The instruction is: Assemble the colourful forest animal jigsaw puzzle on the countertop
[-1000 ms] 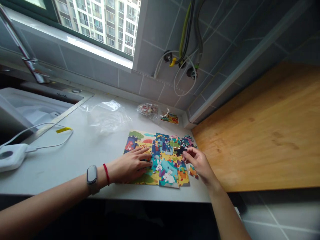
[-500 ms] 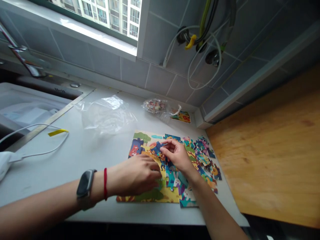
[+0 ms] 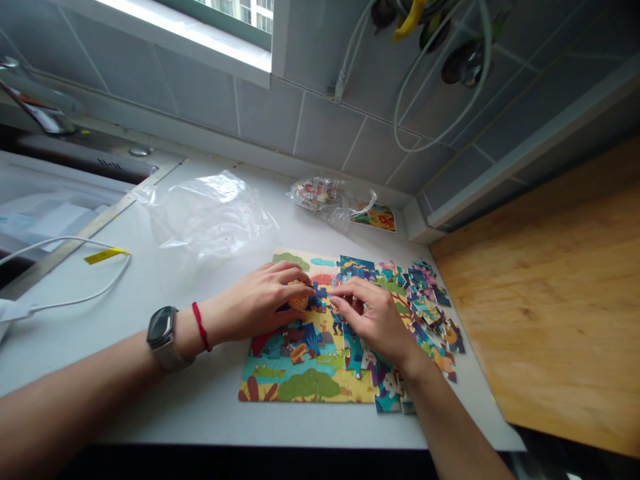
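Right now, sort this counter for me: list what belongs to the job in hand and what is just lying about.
In use: left hand, right hand, jigsaw puzzle, loose puzzle pieces.
Lying about: clear plastic bag, small picture card, white cable, metal straightedge.

Two hands [image 3: 315, 307], one watch [image 3: 161, 328], one bracelet [image 3: 201, 327], one puzzle [image 3: 305, 373], its loose pieces [image 3: 430, 307] too many to count, one large bag [image 3: 207, 213], one small bag [image 3: 316, 193], one card [image 3: 375, 217], one ruler [image 3: 95, 233], one cable [image 3: 65, 300], one tag [image 3: 106, 256].

Jigsaw puzzle [image 3: 305, 380] on counter [image 3: 150, 417], loose pieces [image 3: 430, 310] right of it, plastic bag [image 3: 205, 217] behind
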`<state>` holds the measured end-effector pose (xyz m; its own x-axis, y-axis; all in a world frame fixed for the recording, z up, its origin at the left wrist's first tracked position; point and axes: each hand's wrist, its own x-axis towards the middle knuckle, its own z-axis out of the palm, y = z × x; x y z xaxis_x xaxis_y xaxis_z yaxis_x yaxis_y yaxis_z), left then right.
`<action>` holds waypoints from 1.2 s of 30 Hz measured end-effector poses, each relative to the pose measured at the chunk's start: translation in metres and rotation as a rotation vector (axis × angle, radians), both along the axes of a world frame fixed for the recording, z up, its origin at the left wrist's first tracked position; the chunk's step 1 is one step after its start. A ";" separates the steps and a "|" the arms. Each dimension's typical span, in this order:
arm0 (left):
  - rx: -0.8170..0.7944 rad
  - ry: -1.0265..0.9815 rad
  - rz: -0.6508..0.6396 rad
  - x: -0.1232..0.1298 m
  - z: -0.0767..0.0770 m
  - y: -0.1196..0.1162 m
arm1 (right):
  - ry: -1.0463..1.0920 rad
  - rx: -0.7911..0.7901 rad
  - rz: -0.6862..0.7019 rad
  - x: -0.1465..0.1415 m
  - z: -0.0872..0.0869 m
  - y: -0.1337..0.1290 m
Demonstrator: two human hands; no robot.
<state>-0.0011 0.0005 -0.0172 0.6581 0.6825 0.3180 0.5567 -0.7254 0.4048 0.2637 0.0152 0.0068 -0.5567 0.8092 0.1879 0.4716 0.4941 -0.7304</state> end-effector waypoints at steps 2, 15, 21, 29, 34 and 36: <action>0.005 -0.002 -0.004 0.001 -0.001 -0.001 | -0.066 -0.020 0.137 0.001 0.003 -0.004; -0.037 -0.060 0.058 0.001 -0.004 0.001 | -0.250 -0.001 0.329 -0.007 0.000 -0.018; -0.028 -0.090 0.072 0.003 -0.002 0.000 | -0.263 0.021 0.342 -0.005 0.003 -0.017; 0.042 -0.069 0.164 -0.002 0.003 0.004 | -0.368 0.185 0.244 0.004 0.009 -0.013; 0.051 -0.065 0.166 -0.005 0.002 0.006 | -0.368 0.191 0.136 0.009 0.007 -0.008; 0.048 -0.059 0.166 -0.005 0.001 0.007 | -0.375 0.206 0.091 0.009 0.007 -0.007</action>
<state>-0.0062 0.0071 -0.0163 0.5168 0.7632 0.3878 0.6466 -0.6449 0.4075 0.2731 0.0084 0.0136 -0.6845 0.7204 0.1115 0.6332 0.6633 -0.3988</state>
